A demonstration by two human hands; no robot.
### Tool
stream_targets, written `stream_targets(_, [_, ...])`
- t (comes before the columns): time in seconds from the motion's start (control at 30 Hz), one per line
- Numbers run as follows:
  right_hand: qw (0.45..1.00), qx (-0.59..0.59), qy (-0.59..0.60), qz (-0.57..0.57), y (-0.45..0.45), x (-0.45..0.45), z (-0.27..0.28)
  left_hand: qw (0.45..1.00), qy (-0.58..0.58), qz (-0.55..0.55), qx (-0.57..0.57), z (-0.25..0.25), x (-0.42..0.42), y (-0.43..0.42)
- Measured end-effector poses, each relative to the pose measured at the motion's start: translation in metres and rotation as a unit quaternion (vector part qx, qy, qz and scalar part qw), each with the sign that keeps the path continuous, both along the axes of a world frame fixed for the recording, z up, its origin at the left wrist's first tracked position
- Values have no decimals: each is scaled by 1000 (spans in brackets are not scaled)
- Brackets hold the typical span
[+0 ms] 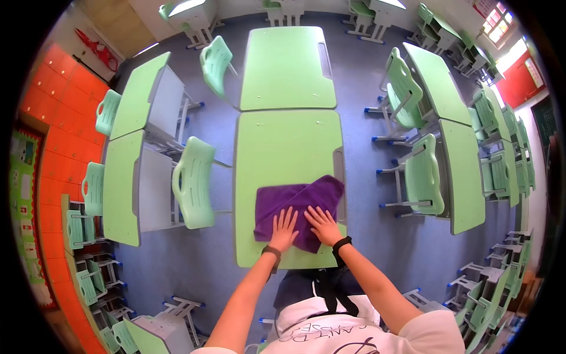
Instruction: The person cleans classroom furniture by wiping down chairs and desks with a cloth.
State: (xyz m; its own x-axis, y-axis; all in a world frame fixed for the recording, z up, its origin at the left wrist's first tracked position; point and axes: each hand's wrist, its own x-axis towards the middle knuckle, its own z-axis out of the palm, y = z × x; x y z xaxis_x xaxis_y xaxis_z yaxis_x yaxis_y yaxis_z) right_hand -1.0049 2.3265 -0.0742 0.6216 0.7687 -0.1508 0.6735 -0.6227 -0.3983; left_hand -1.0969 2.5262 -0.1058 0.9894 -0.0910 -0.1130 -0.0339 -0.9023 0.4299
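A purple cloth (283,197) lies folded over on the near part of a light green school desk (289,147). Both of my hands rest on it, palms down. My left hand (284,230) presses the middle of the cloth with its fingers stretched forward and apart. Just to its right, my right hand (322,226) lies flat with fingers spread, angled toward the left. One corner of the cloth reaches the desk's right edge by the grey pencil groove (338,165). Dark bands circle both wrists.
A second green desk (289,68) adjoins the far edge. Green chairs stand left (196,183) and right (422,174), beside more desk rows (124,183). Orange lockers (56,159) line the left wall. Blue floor (206,265) shows between the rows.
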Motion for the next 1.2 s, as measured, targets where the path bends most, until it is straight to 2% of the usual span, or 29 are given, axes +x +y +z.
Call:
stream_targets(0.07, [997, 19, 26, -69, -14, 18, 1, 1000, -5, -25, 3, 0, 35, -17])
stream_targets(0.23, [991, 8, 26, -132, -17, 83, 1, 1000, -1, -21, -1, 0, 115, -40])
stream_targets(0.43, [991, 50, 39, -116, 5, 175, -15, 999, 4, 40, 5, -3, 197, -38])
stream_targets(0.63, [995, 79, -8, -66, 32, 253, -19, 996, 6, 82, 25, -6, 261, -7])
stream_targets(0.9, [995, 87, -38, 40, 87, 300, -27, 983, 16, 181, 22, -2, 267, 31])
stream_targets(1.2, [990, 103, -18, 94, 125, 259, -28, 972, 27, 231, 39, -2, 212, 55])
